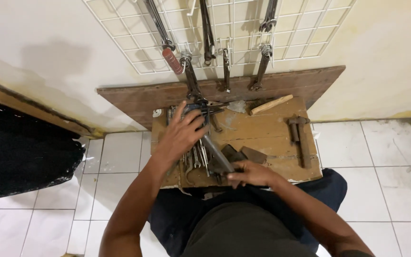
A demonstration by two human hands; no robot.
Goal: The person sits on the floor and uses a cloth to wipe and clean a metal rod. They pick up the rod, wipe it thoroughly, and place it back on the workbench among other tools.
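My left hand (181,135) rests with its fingers spread over the far end of a long grey metal tool (214,151), near its dark jaw end at the back of a small wooden workbench (262,128). The near end of that same tool is gripped in my right hand (249,174) at the bench's front edge. Several wrenches (197,157) lie in a heap beneath and beside the tool, just right of my left wrist.
A rusty hammer-like tool (299,138) lies on the bench's right side, and a pale wood stick (271,104) at the back. A white wire grid (224,33) on the wall carries hanging tools and a red-handled screwdriver (172,60). White floor tiles surround the bench; a dark mat (20,152) lies left.
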